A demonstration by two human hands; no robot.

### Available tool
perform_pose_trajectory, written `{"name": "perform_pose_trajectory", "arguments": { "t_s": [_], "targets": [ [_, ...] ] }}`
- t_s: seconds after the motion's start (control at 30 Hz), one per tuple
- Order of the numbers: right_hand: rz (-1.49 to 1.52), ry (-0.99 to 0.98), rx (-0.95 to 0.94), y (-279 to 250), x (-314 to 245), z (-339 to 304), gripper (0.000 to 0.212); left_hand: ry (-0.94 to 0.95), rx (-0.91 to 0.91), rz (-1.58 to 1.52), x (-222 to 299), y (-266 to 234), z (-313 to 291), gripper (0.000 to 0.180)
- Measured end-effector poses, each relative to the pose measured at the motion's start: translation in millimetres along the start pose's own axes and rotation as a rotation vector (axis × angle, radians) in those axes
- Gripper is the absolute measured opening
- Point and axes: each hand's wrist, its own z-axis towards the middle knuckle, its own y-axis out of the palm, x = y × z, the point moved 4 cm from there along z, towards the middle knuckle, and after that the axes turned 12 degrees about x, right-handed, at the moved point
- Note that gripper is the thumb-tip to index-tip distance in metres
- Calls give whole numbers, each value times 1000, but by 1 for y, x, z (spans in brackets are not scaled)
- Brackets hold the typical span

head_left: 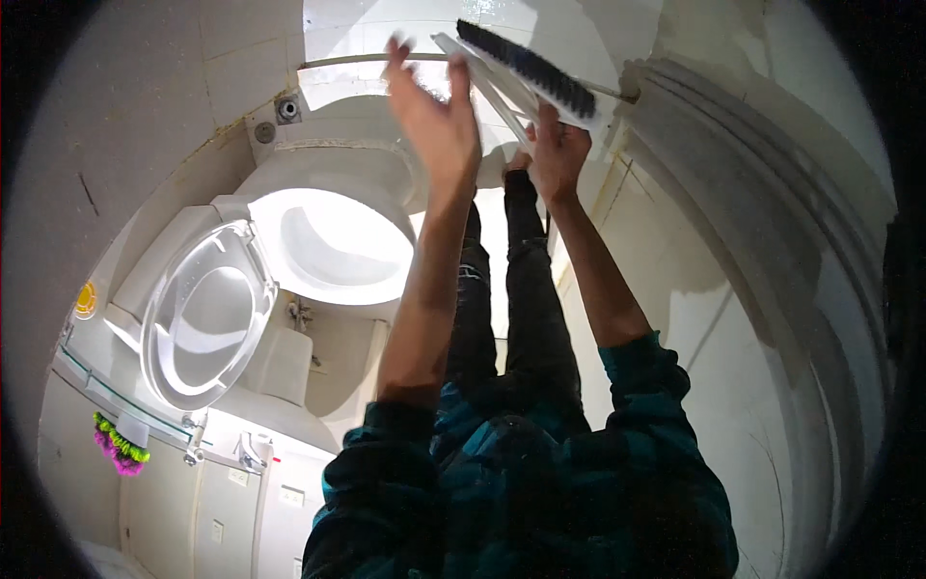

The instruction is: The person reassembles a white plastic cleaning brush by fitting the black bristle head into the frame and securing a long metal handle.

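Observation:
My right hand (558,154) is closed on a white brush with a long strip of black bristles (526,68), held out ahead with the bristles facing up and away. Thin white bars (494,95) run along the brush's near side; how they join it I cannot make out. To the left, my left hand (436,125) is raised with fingers apart and nothing visible in it. Its fingertips are smeared by motion, close to the left end of the bars.
A toilet with its bowl (333,246) uncovered and lid (207,323) raised stands at left. Nearby are a glass shelf (92,381), a green and pink flower-like item (121,444), and a metal tap (253,452). A grey curtain-like sheet (762,222) hangs at right.

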Motion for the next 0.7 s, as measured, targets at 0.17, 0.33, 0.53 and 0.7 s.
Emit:
{"name": "perform_pose_trajectory", "arguments": {
  "t_s": [0.17,0.33,0.53,0.7],
  "targets": [
    [31,-131,-58,2,-80,-1,19,-793,-574,-603,-41,59,-83,56],
    [161,31,-92,-23,-104,12,22,-837,-166,-1070,7,69,-86,25],
    [434,-110,-231,-26,-148,8,28,-739,-146,-993,26,60,-69,31],
    [236,-525,-393,-20,-175,-8,22,-787,-105,-1020,31,60,-70,35]
  ]
}}
